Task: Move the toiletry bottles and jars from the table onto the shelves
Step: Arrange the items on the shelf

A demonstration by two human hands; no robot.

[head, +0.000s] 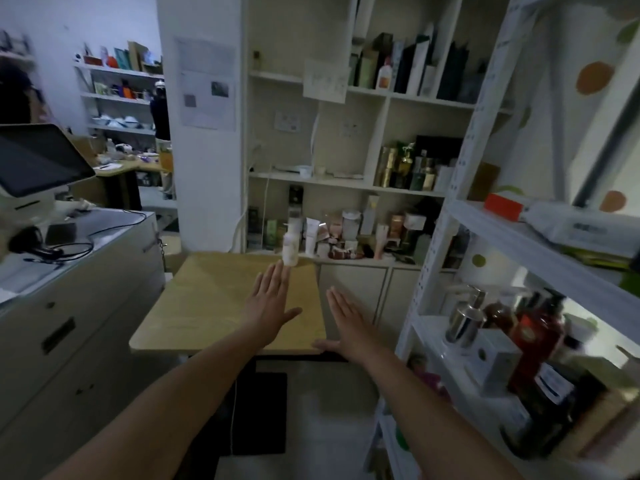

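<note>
A small white pump bottle (290,244) stands upright at the far right edge of the light wooden table (207,306). My left hand (272,299) is stretched flat over the table, fingers straight, its fingertips just short of the bottle. My right hand (349,323) is also flat with straight fingers, held past the table's right edge, its thumb by the near right corner. Neither hand holds anything. On the white metal shelf (512,237) to the right stand a red pump bottle (536,344), a silver pump bottle (465,318) and a white box (491,358).
A white wall cabinet (346,183) behind the table is crowded with bottles, tubes and boxes. A grey counter (69,271) with a screen, a scanner and cables stands at the left. More shelves and a person stand far back left. A black mat lies on the floor below.
</note>
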